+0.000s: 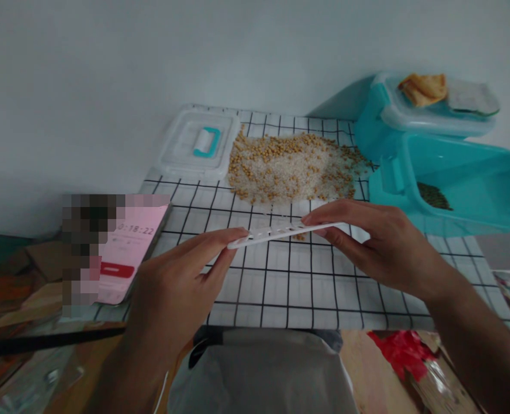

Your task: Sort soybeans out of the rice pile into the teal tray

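Note:
Both my hands hold a flat white slotted plastic strip [280,232] level above a white cloth with a black grid [280,287]. My left hand [181,282] pinches its left end between thumb and fingers. My right hand [375,241] grips its right end, fingers closed over the top. Just beyond the strip lies a pile of soybeans mixed with white rice [289,167] on the cloth.
A clear lid with a teal handle [198,144] lies at the pile's left. A teal bin [466,184] holding some dark green beans and a lidded teal container [431,109] stand at right. A phone with a pink timer screen [129,253] lies at left.

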Demonstrator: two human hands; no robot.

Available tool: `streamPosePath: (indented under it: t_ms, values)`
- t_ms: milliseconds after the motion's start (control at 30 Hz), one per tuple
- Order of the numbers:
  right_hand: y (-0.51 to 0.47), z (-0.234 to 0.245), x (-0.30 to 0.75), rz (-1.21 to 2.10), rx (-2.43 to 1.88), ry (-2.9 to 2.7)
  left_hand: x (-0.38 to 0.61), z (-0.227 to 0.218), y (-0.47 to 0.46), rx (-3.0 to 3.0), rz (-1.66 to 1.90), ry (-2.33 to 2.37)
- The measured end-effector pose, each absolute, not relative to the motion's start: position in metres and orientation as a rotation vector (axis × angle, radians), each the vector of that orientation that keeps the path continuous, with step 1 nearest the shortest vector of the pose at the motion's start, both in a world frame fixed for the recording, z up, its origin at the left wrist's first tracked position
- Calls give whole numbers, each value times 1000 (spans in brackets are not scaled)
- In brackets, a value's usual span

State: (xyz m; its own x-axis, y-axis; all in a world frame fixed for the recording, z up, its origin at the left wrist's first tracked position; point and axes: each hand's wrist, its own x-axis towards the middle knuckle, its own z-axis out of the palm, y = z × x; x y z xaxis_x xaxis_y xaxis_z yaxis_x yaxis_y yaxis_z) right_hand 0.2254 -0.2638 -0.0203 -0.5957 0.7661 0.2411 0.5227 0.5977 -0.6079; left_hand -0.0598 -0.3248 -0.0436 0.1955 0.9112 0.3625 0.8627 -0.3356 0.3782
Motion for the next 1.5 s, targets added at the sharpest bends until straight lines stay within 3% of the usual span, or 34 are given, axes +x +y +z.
streamPosePath:
  t_ms: [1500]
  values:
    - [-276,-23,230,673,-997,-2337,-53,-41,-330,2331,817,1767]
